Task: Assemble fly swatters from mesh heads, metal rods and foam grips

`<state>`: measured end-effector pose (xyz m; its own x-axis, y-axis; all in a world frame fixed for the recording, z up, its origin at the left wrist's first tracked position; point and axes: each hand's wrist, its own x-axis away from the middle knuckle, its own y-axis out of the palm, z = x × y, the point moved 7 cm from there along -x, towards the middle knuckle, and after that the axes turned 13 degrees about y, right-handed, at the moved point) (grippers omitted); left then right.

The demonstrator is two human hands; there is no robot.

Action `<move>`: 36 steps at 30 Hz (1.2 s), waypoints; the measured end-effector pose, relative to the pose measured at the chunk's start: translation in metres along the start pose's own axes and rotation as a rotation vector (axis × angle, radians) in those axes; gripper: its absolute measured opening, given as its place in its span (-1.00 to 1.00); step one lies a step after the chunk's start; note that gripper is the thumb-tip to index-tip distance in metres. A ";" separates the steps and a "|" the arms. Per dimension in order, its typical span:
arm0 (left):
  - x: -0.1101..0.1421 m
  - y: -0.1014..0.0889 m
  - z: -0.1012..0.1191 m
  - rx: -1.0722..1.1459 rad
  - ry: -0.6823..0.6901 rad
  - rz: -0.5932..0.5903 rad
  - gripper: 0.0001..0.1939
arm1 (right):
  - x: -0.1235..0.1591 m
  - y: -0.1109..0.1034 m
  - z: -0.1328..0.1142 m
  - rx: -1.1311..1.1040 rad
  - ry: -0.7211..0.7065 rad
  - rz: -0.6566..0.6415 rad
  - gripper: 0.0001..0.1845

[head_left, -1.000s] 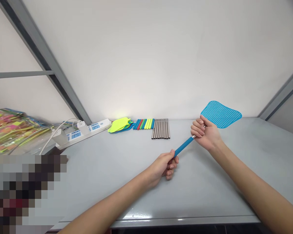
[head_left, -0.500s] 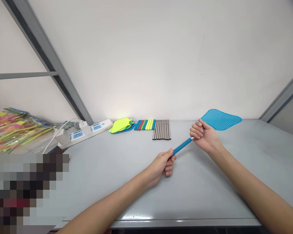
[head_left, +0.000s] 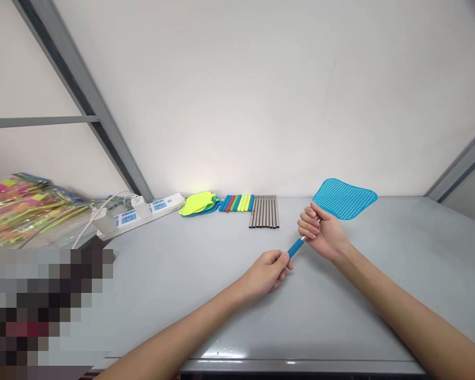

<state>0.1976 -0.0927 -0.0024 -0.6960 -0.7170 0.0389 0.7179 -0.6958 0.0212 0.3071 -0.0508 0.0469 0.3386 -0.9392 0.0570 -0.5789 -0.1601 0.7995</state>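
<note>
Both of my hands grip one blue fly swatter [head_left: 345, 198], held at a slant above the table. Its perforated flat head points up and to the right. My left hand [head_left: 276, 268] is closed round the blue handle [head_left: 296, 248] at the lower end. Higher up, my right hand [head_left: 320, 232] wraps the metal rod just below the head; a short shiny piece of rod shows between that hand and the handle. Behind lie a row of metal tubes [head_left: 264, 212], a row of coloured handles [head_left: 236, 203] and a stack of yellow and blue swatter heads [head_left: 198, 203].
A white power strip [head_left: 146, 214] with plugged-in chargers and cables stands at the back left. Beyond it are plastic-bagged colourful goods [head_left: 31, 214]. A wall rises along the rear edge of the grey table [head_left: 182, 306]. The lower left is pixelated.
The swatter's head and my right hand have shifted left and slightly down. My left hand has moved a little right and now covers more of the handle.
</note>
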 end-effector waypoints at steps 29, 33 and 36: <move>0.016 -0.001 0.017 -0.806 0.212 0.163 -0.72 | 0.005 -0.009 0.021 -0.135 -0.155 0.217 -0.63; 0.016 0.003 0.015 -0.581 0.232 0.143 -0.67 | 0.004 -0.009 0.022 -0.127 -0.113 0.223 -0.62; 0.013 0.009 0.008 -0.257 0.151 0.064 -0.66 | 0.006 -0.005 0.018 -0.108 -0.108 0.218 -0.62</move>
<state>0.1954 -0.1079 0.0058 -0.6568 -0.7448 -0.1175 0.7475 -0.6228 -0.2311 0.2986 -0.0615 0.0321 0.1302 -0.9759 0.1750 -0.5447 0.0771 0.8351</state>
